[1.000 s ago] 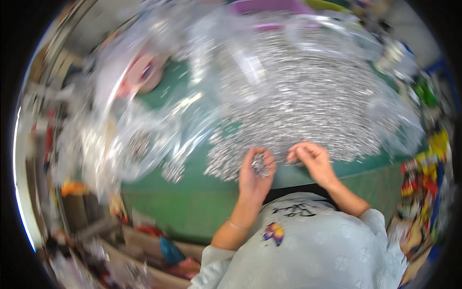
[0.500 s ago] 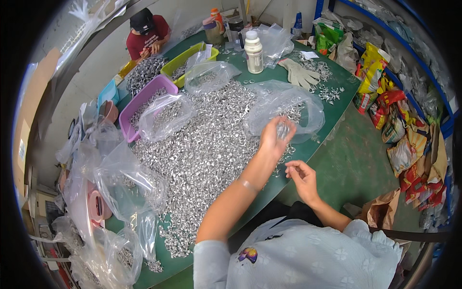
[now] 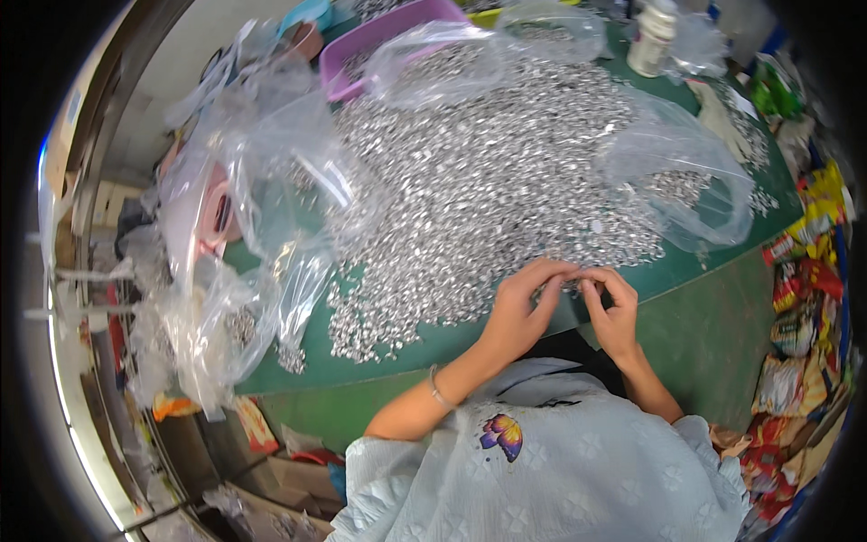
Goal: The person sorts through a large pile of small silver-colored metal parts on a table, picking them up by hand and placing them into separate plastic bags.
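Note:
My left hand and my right hand meet at the table's near edge, fingertips pinched together. Whatever sits between them is too small and hidden to name. Just beyond the fingers spreads a wide heap of small shiny metal pieces, many of them curved like open rings. To the right of the heap lies a clear plastic bag with its mouth spread, and more metal pieces show inside it.
A purple tub, another clear bag and a white bottle stand at the back. A work glove lies far right. Crumpled plastic bags and a pink tape roll crowd the left. Colourful packets line the right side.
My left hand has come back from the clear bag to my right hand, and the fingertips now touch. The view has shifted, and the person across the table is out of sight.

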{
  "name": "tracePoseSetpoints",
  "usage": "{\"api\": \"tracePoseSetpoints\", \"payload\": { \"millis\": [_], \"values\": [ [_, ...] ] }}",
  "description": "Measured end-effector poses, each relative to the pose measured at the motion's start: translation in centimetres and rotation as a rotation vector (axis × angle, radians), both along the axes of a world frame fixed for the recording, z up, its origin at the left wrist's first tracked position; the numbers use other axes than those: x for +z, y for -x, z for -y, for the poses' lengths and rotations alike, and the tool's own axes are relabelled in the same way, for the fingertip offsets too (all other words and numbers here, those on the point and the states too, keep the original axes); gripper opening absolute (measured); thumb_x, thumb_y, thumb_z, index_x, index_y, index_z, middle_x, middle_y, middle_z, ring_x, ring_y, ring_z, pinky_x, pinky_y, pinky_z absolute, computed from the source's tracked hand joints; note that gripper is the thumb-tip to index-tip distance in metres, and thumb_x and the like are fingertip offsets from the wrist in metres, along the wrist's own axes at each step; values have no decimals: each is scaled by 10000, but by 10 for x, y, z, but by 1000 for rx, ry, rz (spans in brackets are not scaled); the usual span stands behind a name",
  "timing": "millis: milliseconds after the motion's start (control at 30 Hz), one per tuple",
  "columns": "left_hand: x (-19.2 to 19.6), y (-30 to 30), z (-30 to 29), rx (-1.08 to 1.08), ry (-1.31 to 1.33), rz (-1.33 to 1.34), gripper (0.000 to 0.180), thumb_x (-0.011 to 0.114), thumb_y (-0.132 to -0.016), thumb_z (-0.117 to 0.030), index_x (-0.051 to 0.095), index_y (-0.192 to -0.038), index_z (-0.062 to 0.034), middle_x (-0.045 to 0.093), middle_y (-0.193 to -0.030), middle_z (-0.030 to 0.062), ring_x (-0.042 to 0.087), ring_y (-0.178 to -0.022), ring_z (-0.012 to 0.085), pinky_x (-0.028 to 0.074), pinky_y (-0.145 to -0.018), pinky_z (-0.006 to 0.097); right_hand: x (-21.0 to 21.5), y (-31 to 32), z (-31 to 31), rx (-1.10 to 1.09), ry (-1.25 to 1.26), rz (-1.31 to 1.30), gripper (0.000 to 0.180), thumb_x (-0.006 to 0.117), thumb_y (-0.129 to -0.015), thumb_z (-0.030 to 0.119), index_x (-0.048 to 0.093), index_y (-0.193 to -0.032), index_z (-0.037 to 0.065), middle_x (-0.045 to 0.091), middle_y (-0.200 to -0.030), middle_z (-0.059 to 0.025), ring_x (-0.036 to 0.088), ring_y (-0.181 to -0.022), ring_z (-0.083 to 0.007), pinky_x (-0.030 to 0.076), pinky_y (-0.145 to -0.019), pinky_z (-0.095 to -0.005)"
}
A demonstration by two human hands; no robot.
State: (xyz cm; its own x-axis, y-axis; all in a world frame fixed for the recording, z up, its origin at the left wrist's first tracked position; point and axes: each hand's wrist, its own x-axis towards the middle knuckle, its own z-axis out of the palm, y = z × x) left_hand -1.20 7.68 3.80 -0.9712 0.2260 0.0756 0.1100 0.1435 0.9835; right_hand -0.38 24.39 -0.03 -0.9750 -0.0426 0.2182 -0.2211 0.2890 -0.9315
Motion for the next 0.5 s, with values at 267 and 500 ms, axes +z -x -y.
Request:
{"api": "tracePoseSetpoints", "payload": {
  "millis": [267, 500],
  "values": [
    [-44, -91, 97, 586, 786, -155, 324, 673, -771, -29, 592, -1085, -27, 522, -1197, 135, 466, -1120, 347, 337, -949, 441, 6, 20, 86, 553, -351, -256, 292, 707, -726, 50, 621, -1004, 28, 593, -1031, -96, 550, -904, -263, 457, -752, -344],
    [-55, -111, 131, 801, 924, 0, 389, 744, -739, -120, 601, -1096, -65, 458, -1300, 128, 411, -1203, 337, 257, -1014, 456, -4, 23, 158, 770, -629, -384, 581, 718, -738, 236, 499, -1253, 80, 435, -1331, -130, 391, -1249, -341, 294, -997, -503]
  ]
}}
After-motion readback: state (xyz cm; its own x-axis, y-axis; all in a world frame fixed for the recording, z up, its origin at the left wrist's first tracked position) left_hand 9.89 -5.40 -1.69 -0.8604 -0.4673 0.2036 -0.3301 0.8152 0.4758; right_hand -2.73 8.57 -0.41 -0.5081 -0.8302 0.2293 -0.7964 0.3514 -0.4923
